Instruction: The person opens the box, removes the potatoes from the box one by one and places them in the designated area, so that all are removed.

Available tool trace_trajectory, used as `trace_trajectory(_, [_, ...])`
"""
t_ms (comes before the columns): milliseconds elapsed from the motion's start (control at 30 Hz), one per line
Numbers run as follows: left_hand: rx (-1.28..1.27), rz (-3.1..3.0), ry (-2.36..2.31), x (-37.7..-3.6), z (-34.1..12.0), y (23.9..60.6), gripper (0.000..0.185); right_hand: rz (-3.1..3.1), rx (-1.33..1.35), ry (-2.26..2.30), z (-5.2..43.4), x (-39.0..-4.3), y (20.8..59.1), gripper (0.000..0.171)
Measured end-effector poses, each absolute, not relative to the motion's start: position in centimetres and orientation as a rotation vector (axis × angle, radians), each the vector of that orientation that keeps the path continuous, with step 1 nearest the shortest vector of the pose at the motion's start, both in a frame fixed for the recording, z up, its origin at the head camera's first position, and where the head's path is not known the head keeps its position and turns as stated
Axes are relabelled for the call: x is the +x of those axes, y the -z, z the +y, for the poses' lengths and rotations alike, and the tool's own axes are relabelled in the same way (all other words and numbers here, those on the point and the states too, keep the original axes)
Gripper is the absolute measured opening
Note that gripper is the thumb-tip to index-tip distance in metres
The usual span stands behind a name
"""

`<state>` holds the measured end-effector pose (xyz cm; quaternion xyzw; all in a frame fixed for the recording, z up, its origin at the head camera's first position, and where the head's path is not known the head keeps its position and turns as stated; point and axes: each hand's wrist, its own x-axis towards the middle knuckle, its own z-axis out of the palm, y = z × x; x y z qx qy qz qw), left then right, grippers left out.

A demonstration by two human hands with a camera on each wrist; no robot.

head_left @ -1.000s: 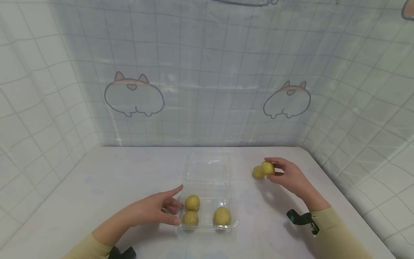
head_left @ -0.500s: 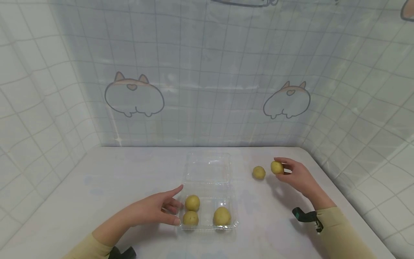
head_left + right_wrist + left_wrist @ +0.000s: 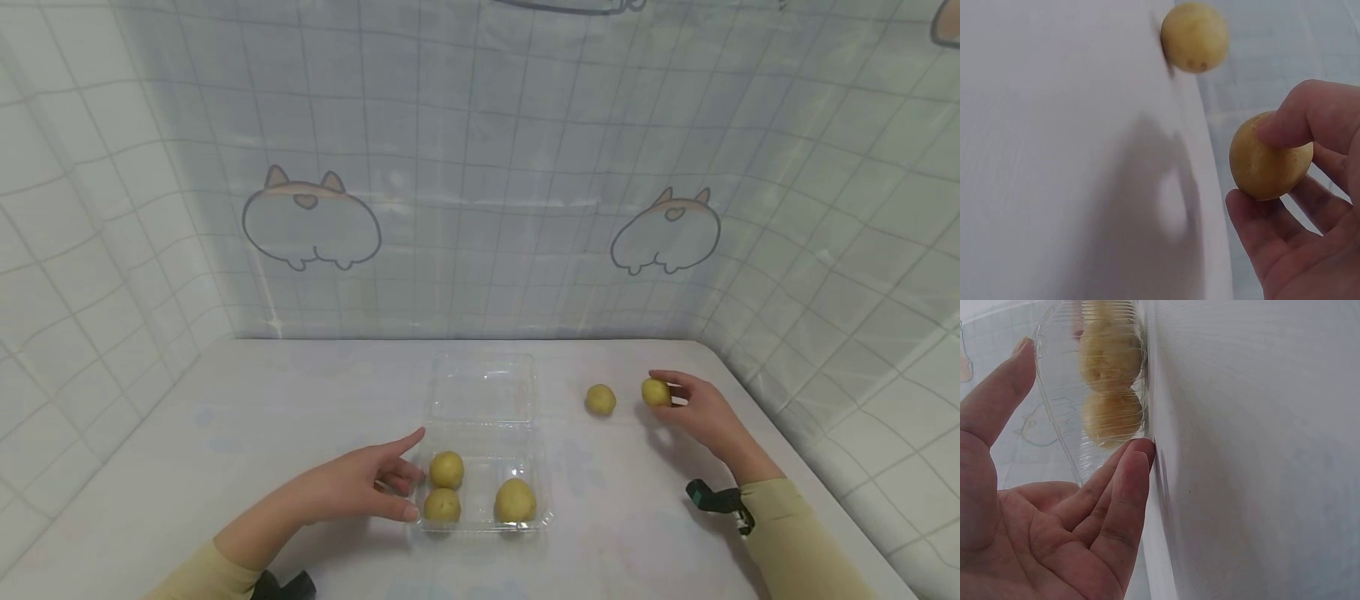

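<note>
The white tabletop (image 3: 300, 400) carries a clear plastic clamshell box (image 3: 483, 392) lying open at its middle, lid flap on the far side. Three small yellowish potatoes sit in the near tray: two at its left end (image 3: 446, 469) (image 3: 442, 505) and a bigger one to the right (image 3: 514, 500). The left hand (image 3: 360, 483) has not moved; it rests against the tray's left edge with fingers loosely straight, steadying it and grasping nothing. The right hand (image 3: 701, 412) has drifted right over the last second, carrying a potato (image 3: 656, 392) pinched between thumb and fingertips just above the far-right tabletop. It now stands well apart from the loose potato (image 3: 600, 399) it was touching before, which lies alone between hand and box.
</note>
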<state>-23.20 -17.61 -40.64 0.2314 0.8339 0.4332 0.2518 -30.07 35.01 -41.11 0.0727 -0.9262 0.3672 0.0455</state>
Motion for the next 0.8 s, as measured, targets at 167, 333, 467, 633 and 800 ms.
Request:
trace_trajectory(167, [0.629, 2.268, -1.179, -23.2, -17.6, 40.6, 0.102, -2.847, 0.181, -1.123, 35.5, -30.2, 41.7, 0.059])
trace_trajectory(333, [0.631, 2.268, -1.180, -23.1, -17.6, 40.6, 0.102, -2.879, 0.146, -1.093, 35.7, -30.3, 42.1, 0.059])
trace_trajectory(467, [0.632, 2.270, -1.178, -23.0, -17.6, 40.5, 0.102, -2.884, 0.134, -1.103, 35.8, -30.4, 42.4, 0.060])
trace_trajectory(633, [0.627, 2.267, -1.181, -23.0, -17.6, 40.5, 0.101, -2.887, 0.135, -1.111, 35.9, -30.6, 42.8, 0.061])
trace_trajectory(800, [0.619, 2.264, -1.186, -23.0, -17.6, 40.5, 0.101, -2.875, 0.149, -1.126, 35.8, -30.6, 43.0, 0.062])
